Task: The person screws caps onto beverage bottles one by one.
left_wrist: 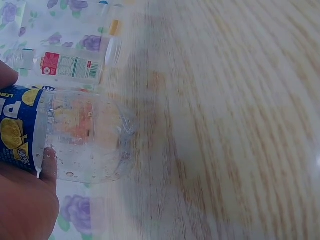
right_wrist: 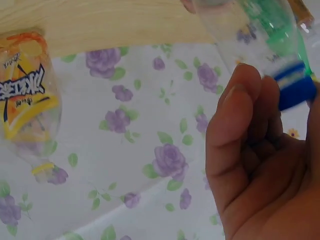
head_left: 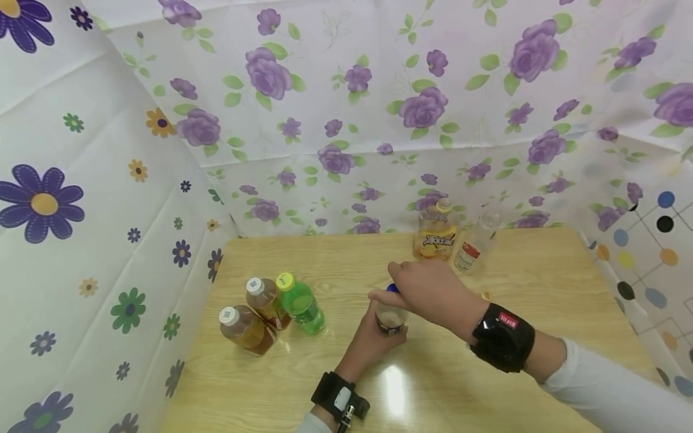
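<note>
A clear plastic bottle with a blue lemon-patterned label stands on the table. My left hand grips its body, with fingers wrapped round the label in the left wrist view. Above it, my right hand has thumb and fingers at the blue cap, pinching it on the bottle's neck. In the head view, the right hand covers part of the cap and bottle top. Several drops cling inside the bottle's clear lower part.
To the left stand a green bottle with a yellow cap and two brown-drink bottles, one at the back and one in front, both white-capped. An uncapped orange-labelled bottle and a clear bottle stand near the floral curtain. A small orange cap lies behind my right wrist.
</note>
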Available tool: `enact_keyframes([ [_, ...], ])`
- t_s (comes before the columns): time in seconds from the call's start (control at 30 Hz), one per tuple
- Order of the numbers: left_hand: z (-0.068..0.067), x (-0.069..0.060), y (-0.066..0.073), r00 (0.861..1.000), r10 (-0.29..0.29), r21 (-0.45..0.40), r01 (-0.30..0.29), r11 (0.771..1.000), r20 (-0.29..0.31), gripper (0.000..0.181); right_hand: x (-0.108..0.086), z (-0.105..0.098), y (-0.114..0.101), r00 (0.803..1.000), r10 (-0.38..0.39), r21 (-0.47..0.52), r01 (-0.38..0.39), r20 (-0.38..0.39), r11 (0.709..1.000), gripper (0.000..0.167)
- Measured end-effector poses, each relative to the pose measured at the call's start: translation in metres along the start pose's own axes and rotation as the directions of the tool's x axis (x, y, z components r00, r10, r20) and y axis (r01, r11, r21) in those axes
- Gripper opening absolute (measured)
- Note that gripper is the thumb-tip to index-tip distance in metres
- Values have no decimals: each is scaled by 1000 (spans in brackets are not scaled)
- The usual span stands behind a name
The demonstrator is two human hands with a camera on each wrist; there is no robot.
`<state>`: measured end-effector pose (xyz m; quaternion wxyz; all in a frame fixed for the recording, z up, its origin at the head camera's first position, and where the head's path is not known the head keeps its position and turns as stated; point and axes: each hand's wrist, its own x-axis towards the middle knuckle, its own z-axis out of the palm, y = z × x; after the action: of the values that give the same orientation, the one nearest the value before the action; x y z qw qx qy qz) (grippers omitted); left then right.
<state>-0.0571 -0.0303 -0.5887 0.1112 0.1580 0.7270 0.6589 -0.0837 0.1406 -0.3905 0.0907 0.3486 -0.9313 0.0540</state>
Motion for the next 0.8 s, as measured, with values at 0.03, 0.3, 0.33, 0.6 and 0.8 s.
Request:
enact_keyframes([
  [0.03,0,0,0,1000,-4,7,4,1000,-4,82,-1,3,-1,1000,6,-6,-6,-21,1000,53],
  [0.3,-1,0,0,999,24,10,-24,1000,-22,73,-7,11,9,981,127,257,-162,145,953,55],
  [0.33,-1,0,0,999,24,13,-24,1000,-27,71,-8,9,12,978,126,306,-174,168,936,56],
  [0.6,-1,0,1,999,39,13,-39,999,-25,76,-16,1,31,961,-270,349,230,68,908,41],
  [0.8,-2,-1,1,998,46,7,-46,999,-30,74,-16,5,36,942,-336,351,312,10,883,37],
])
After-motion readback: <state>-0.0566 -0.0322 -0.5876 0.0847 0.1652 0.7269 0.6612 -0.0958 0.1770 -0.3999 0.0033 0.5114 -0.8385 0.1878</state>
